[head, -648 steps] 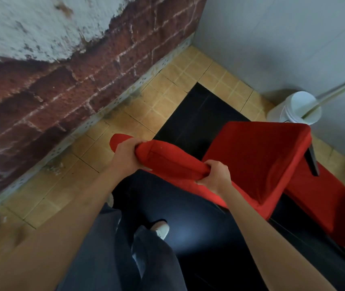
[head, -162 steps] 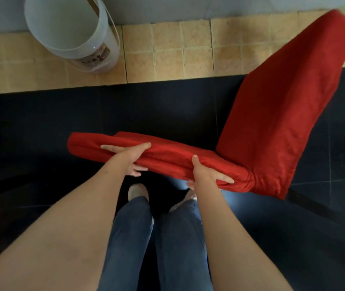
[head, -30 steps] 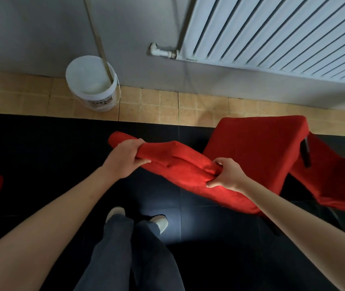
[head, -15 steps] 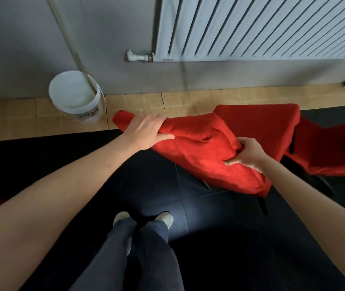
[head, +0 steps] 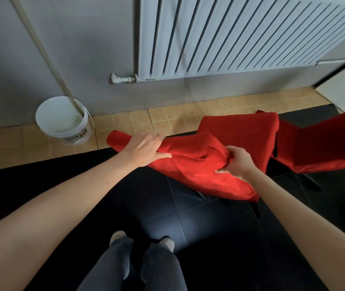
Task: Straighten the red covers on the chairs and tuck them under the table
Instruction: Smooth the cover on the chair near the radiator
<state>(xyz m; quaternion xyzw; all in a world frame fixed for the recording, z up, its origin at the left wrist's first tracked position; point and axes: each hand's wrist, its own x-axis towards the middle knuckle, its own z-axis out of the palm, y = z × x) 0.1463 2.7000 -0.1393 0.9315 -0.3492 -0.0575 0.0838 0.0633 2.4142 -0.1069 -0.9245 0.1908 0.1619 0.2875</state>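
Note:
A chair in a red cover (head: 190,162) stands in front of me, its backrest top toward me and its seat (head: 245,131) beyond. My left hand (head: 144,149) grips the left end of the backrest top. My right hand (head: 237,162) pinches a bunched fold of the cover on the right side. A second red-covered chair (head: 322,148) stands close on the right, its black legs partly visible. No table is in view.
A white bucket (head: 63,120) with a long stick in it stands on the tan tiles at the left by the grey wall. A white radiator (head: 240,34) hangs on the wall ahead. My feet are on the glossy black floor (head: 188,227).
The chair has been pushed away from me toward the wall over the last second. My right hand has bunched more of the cover. My view has tilted up.

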